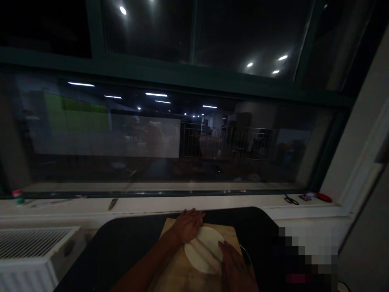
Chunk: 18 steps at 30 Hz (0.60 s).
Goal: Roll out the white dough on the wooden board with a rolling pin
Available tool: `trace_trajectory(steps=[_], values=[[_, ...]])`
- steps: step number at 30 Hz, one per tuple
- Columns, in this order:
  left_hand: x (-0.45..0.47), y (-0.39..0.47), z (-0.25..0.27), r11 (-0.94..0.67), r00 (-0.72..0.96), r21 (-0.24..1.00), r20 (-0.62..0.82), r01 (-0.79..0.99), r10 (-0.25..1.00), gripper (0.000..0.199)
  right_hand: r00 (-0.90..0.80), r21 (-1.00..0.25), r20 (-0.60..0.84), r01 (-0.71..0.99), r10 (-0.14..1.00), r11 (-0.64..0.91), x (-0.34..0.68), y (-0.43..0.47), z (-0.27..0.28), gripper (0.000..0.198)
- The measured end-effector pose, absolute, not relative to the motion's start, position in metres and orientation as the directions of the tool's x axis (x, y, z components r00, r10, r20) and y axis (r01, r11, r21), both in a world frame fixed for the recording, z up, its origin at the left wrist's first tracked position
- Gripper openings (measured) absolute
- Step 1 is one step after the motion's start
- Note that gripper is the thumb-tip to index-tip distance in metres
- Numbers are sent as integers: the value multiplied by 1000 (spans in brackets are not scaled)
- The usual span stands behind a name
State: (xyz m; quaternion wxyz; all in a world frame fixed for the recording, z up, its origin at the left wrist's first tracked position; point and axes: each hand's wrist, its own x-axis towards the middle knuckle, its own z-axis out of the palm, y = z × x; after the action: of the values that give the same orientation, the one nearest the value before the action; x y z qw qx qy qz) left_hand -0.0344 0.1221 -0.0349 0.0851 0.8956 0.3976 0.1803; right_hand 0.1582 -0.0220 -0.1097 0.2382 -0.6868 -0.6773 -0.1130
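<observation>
Window glass point(170, 134), dark and full of reflected ceiling lights, rises far beyond both hands and fills most of the view. Below it the white sill point(188, 202) runs just past the fingertips, and a white radiator point(33, 251) sits well off to the left of the left hand. The black round table point(121, 247) spreads under everything the hands touch. On it lies a wooden board point(176, 275), directly beneath both palms. A pale flat disc of dough point(204, 252) rests on the board between the hands, with a rolling pin point(200, 246) lying across it. The left hand point(188, 227) presses flat on the pin's far-left end, fingers spread. The right hand point(234, 263) lies flat on the near-right end, fingers extended together. Scissors point(291, 199) and a red object point(323, 197) sit on the sill, well away to the right.
</observation>
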Motion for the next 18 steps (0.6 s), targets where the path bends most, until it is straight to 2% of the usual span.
trace_trajectory(steps=[6, 12, 15, 18], values=[[-59, 87, -30, -637, 576, 265, 275, 724, 770, 50, -4, -162, 429, 983, 903, 82, 140, -35, -106, 50], [-90, 40, -40, -602, 521, 236, 327, 763, 789, 53, -15, -138, 458, 987, 889, 88, 122, -64, -91, 45], [-104, 17, -56, -570, 464, 269, 369, 776, 805, 53, -60, -138, 407, 982, 911, 127, 121, -78, -76, 42], [-107, 7, -57, -522, 386, 373, 380, 767, 840, 54, -129, -143, 352, 971, 927, 190, 122, -82, -62, 41]])
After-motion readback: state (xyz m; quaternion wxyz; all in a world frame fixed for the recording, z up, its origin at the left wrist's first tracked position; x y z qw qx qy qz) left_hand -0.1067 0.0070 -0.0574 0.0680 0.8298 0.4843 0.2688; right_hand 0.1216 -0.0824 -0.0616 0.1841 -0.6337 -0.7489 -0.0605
